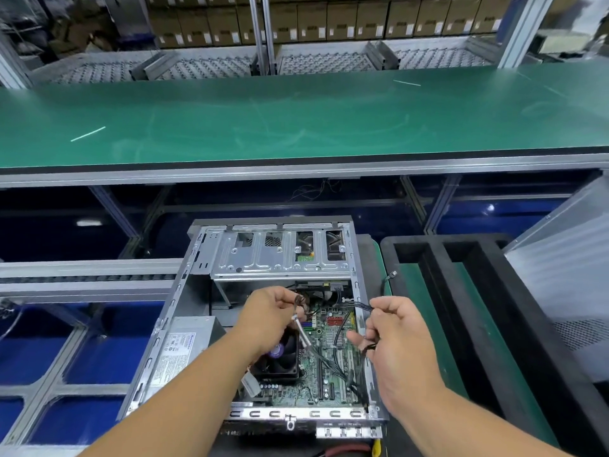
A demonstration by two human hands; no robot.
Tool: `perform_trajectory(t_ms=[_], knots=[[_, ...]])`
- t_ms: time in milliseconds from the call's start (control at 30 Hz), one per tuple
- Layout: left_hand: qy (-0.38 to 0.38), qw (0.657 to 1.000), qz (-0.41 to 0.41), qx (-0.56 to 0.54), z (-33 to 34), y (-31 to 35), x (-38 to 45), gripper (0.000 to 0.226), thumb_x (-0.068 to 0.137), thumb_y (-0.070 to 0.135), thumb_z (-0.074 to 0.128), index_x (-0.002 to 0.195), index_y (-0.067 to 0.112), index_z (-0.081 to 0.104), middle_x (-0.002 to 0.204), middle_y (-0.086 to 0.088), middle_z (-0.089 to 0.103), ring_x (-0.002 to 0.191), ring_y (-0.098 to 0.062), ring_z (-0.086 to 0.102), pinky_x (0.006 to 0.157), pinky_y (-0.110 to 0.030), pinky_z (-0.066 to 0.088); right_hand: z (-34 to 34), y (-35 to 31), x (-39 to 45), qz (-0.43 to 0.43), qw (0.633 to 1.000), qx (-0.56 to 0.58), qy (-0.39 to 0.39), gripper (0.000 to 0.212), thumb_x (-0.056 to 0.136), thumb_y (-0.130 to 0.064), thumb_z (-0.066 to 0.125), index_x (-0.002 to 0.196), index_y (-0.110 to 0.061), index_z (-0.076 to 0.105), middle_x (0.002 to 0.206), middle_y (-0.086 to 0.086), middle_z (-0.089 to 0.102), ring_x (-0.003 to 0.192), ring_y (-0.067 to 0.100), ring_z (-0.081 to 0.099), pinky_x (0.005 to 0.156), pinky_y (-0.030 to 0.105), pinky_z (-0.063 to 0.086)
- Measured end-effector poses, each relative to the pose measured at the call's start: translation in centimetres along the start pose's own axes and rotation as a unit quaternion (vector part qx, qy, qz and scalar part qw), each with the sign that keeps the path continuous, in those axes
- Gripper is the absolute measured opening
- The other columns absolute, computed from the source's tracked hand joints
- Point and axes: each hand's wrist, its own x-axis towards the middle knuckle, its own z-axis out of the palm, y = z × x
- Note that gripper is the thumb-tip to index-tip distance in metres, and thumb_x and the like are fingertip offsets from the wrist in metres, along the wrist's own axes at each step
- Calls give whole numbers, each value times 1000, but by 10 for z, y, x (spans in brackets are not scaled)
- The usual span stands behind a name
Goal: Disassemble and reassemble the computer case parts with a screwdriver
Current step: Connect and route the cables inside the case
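Note:
An open grey computer case (171, 311) lies on its side in front of me, showing the green motherboard (329, 367), a black CPU fan (280, 361), a silver drive cage (280, 255) and the power supply (184, 347). My left hand (267, 316) hovers above the fan and pinches a thin grey cable (301, 328) that hangs toward the board. My right hand (398, 338) is over the case's right wall, fingers curled round a bundle of black cables (354, 305). No screwdriver is clearly visible.
A black foam tray (438, 291) with long slots sits right of the case. A grey case side panel (560, 278) leans at far right. A wide green conveyor belt (296, 120) runs behind. Roller rails (89, 278) lie left, stacked boxes (329, 21) at the back.

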Motion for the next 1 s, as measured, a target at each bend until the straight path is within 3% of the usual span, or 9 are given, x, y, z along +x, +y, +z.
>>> perform_trajectory(t_ms=[100, 167, 233, 333, 400, 500, 800, 900, 1000], knots=[[45, 968, 58, 242, -5, -10, 13, 14, 93, 5, 71, 98, 17, 71, 76, 10, 68, 65, 7, 63, 59, -10, 48, 2, 0, -3, -45, 996, -65, -34, 37, 103, -2, 49, 90, -30, 67, 80, 6, 54, 58, 13, 68, 79, 48, 63], [73, 938, 61, 334, -7, -15, 19, 16, 94, 11, 68, 100, 26, 69, 75, 16, 64, 69, 2, 63, 66, -18, 51, 4, 2, -4, -88, 984, -141, -70, 40, 104, -7, 50, 86, -40, 65, 82, 0, 60, 65, 17, 74, 67, 24, 56], [87, 918, 48, 385, -5, -17, 25, 16, 97, 16, 64, 106, 28, 69, 90, 7, 71, 88, -17, 68, 82, -33, 56, 6, 4, -4, -146, 959, -220, -105, 37, 104, -11, 52, 89, -43, 62, 81, -8, 63, 67, 15, 72, 57, 11, 45], [100, 910, 44, 399, -5, -17, 34, 17, 95, 14, 60, 107, 20, 70, 101, -4, 74, 92, -25, 68, 82, -38, 57, 4, 6, -1, -250, 902, -323, -142, 32, 102, -12, 54, 95, -42, 61, 83, -9, 62, 69, 11, 60, 61, 12, 42], [112, 905, 41, 408, -6, -18, 39, 15, 93, 9, 58, 103, 13, 69, 101, -10, 73, 90, -29, 66, 74, -35, 55, 0, 10, 2, -319, 858, -374, -150, 29, 100, -11, 56, 100, -38, 63, 98, -22, 59, 91, 4, 59, 77, 13, 43], [100, 899, 47, 423, -4, -20, 43, 16, 94, 8, 56, 101, 8, 70, 95, -13, 72, 88, -32, 66, 69, -34, 51, -5, 17, 5, -349, 835, -399, -148, 27, 98, -8, 57, 103, -33, 65, 104, -30, 56, 105, 2, 55, 90, 23, 43], [111, 890, 30, 440, -3, -23, 54, 14, 97, 20, 61, 86, 14, 66, 83, -7, 67, 79, -26, 61, 65, -30, 46, -1, 24, 7, -383, 750, -516, -155, 25, 92, -15, 57, 98, -39, 63, 87, -23, 59, 94, 4, 52, 89, 44, 39], [111, 875, 35, 470, -6, -26, 58, 16, 96, 18, 61, 81, 17, 60, 81, -5, 64, 89, -28, 67, 66, -30, 46, 0, 26, 9, -382, 735, -538, -154, 21, 89, -20, 58, 97, -39, 62, 81, -22, 60, 89, 2, 52, 90, 43, 35], [113, 863, 54, 490, -7, -30, 61, 11, 95, 19, 61, 94, 16, 71, 88, -5, 71, 92, -28, 68, 66, -29, 44, 1, 27, 9, -382, 732, -543, -154, 21, 89, -20, 60, 97, -39, 63, 80, -21, 60, 87, 1, 51, 91, 41, 31]])
